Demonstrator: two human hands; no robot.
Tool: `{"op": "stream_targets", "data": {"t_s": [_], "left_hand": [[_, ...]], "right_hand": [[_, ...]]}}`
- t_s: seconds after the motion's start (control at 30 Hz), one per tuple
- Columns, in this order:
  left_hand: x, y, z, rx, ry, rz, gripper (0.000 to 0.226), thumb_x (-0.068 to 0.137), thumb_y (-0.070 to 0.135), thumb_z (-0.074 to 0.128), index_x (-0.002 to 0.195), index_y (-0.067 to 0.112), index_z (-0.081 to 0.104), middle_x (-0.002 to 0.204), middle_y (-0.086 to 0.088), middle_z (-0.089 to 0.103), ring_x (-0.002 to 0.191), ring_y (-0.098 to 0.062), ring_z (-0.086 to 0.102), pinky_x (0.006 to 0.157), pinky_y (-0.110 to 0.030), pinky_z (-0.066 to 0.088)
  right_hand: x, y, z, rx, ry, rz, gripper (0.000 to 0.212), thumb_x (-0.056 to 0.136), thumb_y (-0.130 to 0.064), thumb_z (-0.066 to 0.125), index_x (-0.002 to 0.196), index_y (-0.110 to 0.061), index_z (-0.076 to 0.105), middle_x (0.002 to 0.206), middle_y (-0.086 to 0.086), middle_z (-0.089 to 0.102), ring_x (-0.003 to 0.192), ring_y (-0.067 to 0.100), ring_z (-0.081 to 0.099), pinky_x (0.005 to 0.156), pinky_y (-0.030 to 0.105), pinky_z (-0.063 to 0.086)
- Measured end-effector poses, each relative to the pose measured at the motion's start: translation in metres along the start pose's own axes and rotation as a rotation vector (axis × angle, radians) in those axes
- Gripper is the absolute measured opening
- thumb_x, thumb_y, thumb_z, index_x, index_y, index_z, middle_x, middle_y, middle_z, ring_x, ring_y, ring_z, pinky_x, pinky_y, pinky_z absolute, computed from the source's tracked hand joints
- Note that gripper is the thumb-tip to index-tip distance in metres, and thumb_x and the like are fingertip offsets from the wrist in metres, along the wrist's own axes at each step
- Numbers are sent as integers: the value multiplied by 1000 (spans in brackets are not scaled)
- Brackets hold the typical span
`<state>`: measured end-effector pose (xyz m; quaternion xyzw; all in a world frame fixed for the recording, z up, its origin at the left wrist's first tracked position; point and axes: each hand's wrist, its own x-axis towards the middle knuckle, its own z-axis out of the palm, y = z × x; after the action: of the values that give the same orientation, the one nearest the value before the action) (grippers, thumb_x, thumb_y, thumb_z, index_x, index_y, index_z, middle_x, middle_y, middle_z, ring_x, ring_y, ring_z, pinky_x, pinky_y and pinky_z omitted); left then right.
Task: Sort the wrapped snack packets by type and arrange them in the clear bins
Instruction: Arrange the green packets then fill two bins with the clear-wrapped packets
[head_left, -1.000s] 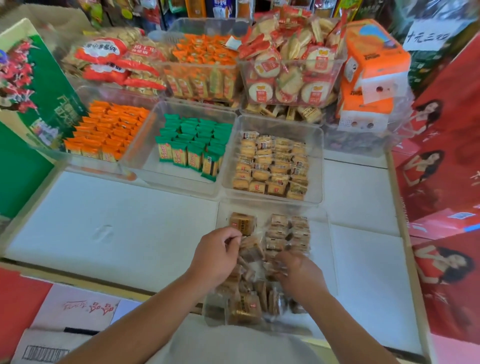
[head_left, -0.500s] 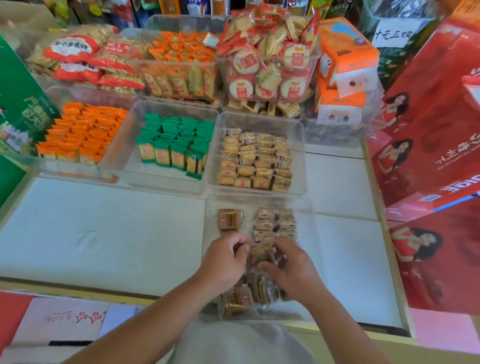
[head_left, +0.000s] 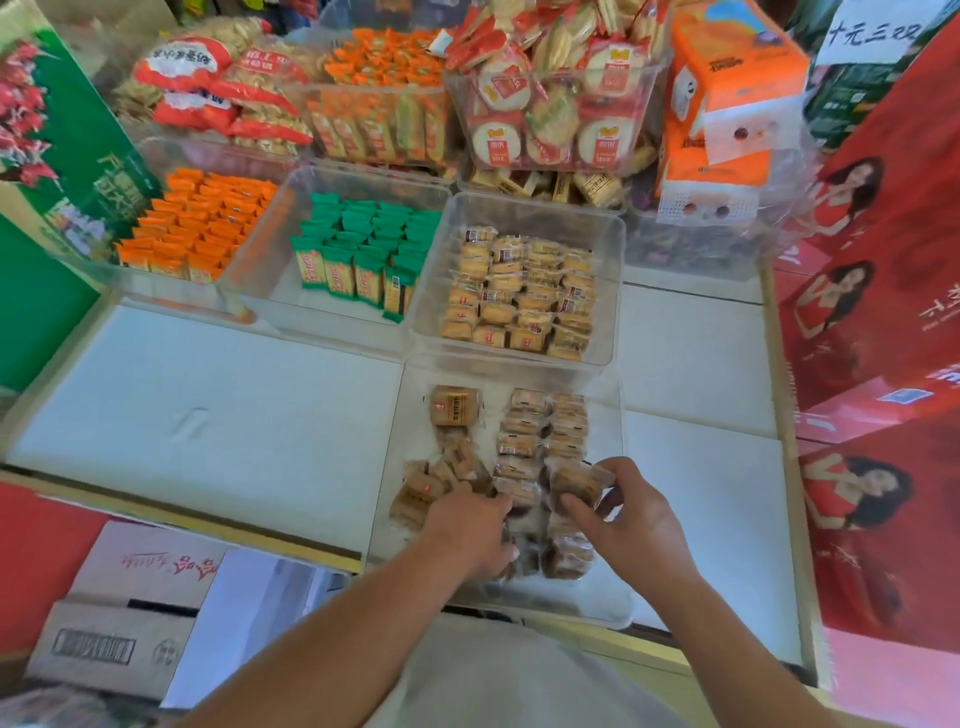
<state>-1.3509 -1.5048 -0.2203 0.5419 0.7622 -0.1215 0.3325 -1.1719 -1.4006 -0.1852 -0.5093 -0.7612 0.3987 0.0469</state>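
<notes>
Both hands are inside the near clear bin, which holds brown wrapped snack packets. My right hand pinches one brown packet between thumb and fingers, at the near end of two tidy rows along the bin's right side. My left hand rests palm down on a loose heap of the same packets; whether it grips one is hidden. A single larger brown packet lies at the bin's far left.
Behind it stand clear bins of tan packets, green packets and orange packets. Stacked bins of snacks and orange tissue packs fill the back. Red boxes wall the right, a green box the left.
My right hand has lifted out of the heap and moved right with one brown packet. My left hand has sunk lower onto the loose pile. The camera view shifted slightly.
</notes>
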Motion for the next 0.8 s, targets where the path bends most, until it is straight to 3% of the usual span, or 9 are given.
{"op": "stream_targets", "data": {"t_s": [0.33, 0.43, 0.6, 0.8], "left_hand": [[4, 20, 11, 62, -1, -161, 76, 88, 79, 38, 143, 28, 53, 141, -11, 53, 134, -36, 38, 104, -48, 38], [-2, 27, 12, -12, 24, -165, 63, 89, 72, 46, 134, 30, 56, 129, -6, 63, 126, -33, 48, 100, -45, 41], [-6, 13, 7, -362, 155, -301, 31, 92, 53, 55, 108, 28, 60, 95, 5, 69, 90, -19, 67, 79, -37, 60], [0, 1, -3, -424, 80, -254, 21, 100, 38, 55, 106, 24, 69, 100, 3, 71, 91, -17, 67, 81, -36, 59]], "right_hand": [[2, 0, -10, 56, -31, 5, 27, 86, -36, 78, 101, -39, 56, 77, -13, 66, 72, -4, 62, 56, 13, 43], [0, -1, -8, 27, -34, 8, 30, 86, -37, 79, 105, -38, 57, 80, -14, 66, 71, -1, 62, 56, 12, 41], [0, -3, -9, 23, -57, 4, 29, 85, -37, 79, 104, -40, 58, 80, -14, 67, 73, -3, 61, 56, 11, 41], [-4, -3, -13, 66, -134, -18, 27, 84, -33, 81, 102, -38, 61, 77, -9, 66, 69, 1, 62, 56, 11, 44]]}}
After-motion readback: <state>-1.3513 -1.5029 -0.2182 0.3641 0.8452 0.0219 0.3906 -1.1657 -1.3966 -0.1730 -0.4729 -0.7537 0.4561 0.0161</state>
